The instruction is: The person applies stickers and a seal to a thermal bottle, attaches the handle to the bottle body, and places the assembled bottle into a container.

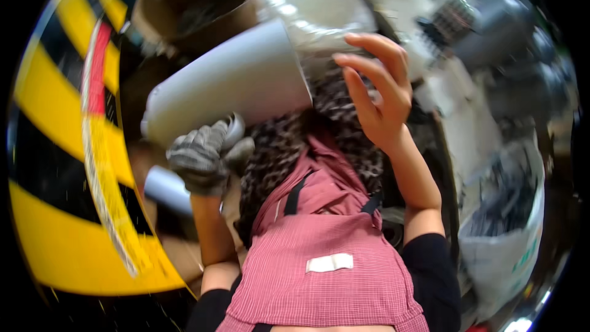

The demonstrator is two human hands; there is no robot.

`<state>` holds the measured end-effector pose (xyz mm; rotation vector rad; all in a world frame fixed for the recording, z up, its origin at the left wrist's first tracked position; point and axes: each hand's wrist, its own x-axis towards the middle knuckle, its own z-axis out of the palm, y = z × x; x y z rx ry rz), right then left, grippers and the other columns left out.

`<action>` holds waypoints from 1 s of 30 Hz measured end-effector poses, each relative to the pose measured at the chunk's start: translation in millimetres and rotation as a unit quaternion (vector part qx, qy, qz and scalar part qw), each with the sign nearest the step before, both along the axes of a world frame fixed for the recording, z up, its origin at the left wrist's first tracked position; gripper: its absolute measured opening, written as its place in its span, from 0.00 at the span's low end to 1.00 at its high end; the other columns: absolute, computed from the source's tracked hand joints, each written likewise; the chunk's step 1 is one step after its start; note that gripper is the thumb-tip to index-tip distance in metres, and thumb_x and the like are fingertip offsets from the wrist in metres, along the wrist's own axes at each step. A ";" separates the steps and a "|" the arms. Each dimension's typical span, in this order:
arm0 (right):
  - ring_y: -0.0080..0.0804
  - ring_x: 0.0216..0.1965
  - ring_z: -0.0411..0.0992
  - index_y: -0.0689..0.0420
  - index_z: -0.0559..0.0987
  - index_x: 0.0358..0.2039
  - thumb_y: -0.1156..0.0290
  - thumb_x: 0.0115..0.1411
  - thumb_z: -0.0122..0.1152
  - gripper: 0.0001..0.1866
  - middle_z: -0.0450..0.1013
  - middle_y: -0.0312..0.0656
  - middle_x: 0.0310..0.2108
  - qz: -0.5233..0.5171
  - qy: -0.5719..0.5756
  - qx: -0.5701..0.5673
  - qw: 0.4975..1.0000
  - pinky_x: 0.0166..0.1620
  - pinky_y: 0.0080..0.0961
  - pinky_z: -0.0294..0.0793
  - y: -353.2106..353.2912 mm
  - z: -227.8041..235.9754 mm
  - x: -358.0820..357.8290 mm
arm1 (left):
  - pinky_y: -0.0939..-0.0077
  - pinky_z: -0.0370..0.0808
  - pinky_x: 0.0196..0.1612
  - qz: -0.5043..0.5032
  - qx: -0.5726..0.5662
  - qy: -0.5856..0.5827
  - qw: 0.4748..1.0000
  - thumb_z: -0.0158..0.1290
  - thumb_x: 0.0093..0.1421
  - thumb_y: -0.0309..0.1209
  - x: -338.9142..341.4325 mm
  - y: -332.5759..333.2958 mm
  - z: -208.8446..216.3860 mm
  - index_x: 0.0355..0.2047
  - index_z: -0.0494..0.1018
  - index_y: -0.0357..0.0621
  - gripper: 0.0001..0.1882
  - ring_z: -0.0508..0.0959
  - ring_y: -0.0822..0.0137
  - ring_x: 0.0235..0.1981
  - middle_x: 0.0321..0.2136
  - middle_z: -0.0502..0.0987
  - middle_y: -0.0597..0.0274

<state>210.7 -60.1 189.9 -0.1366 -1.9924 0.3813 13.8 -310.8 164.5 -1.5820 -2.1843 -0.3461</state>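
Observation:
A large pale grey cylinder (227, 74), smooth and tilted, lies across in front of me above my lap. My left hand (203, 154), in a grey knitted glove, is closed at its near side, where a small grey loop (234, 130) shows beside the fingers. Whether the loop is part of the cylinder, I cannot tell. My right hand (381, 89) is bare and raised to the right of the cylinder, apart from it. Its fingers are spread and slightly bent, with nothing in them.
A yellow-and-black striped panel (55, 147) curves along the left. Beyond the cylinder stand a brown open container (239, 15) and clear plastic wrapping (313, 0). On the right, a white sack (498, 252) holds dark pieces. Another pale grey cylinder (167, 190) lies below my left hand.

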 end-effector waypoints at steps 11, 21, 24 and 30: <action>0.30 0.57 0.72 0.55 0.71 0.65 0.49 0.62 0.66 0.36 0.76 0.38 0.56 0.176 -0.208 -0.330 0.904 0.64 0.30 0.65 137.2 -0.2 57.0 | 0.61 0.75 0.50 -0.713 0.001 0.010 0.701 0.54 0.58 0.35 149.9 170.8 34.7 0.38 0.78 0.53 0.08 0.77 0.64 0.39 0.31 0.77 0.65; 0.45 0.35 0.79 0.56 0.86 0.30 0.51 0.55 0.70 0.18 0.81 0.45 0.28 0.128 -0.039 -0.194 0.972 0.40 0.37 0.76 131.3 2.4 85.0 | 0.60 0.62 0.68 -0.386 -0.021 -0.487 0.784 0.47 0.68 0.35 39.2 292.0 -90.7 0.70 0.54 0.29 0.34 0.64 0.53 0.67 0.68 0.61 0.44; 0.45 0.33 0.78 0.57 0.85 0.28 0.54 0.64 0.61 0.19 0.80 0.44 0.27 0.213 -0.096 -0.134 0.963 0.38 0.37 0.75 133.9 12.6 69.3 | 0.61 0.62 0.69 -0.381 -0.024 -0.534 0.754 0.46 0.69 0.34 31.7 268.7 -73.7 0.70 0.54 0.30 0.33 0.64 0.53 0.68 0.68 0.61 0.45; 0.47 0.31 0.74 0.54 0.77 0.19 0.55 0.68 0.55 0.23 0.74 0.43 0.22 0.242 -0.149 -0.063 0.957 0.38 0.39 0.73 110.1 -1.0 11.7 | 0.65 0.62 0.68 -0.513 -0.035 -0.279 0.811 0.41 0.71 0.37 -0.4 251.1 -70.1 0.69 0.57 0.38 0.29 0.65 0.58 0.67 0.66 0.65 0.52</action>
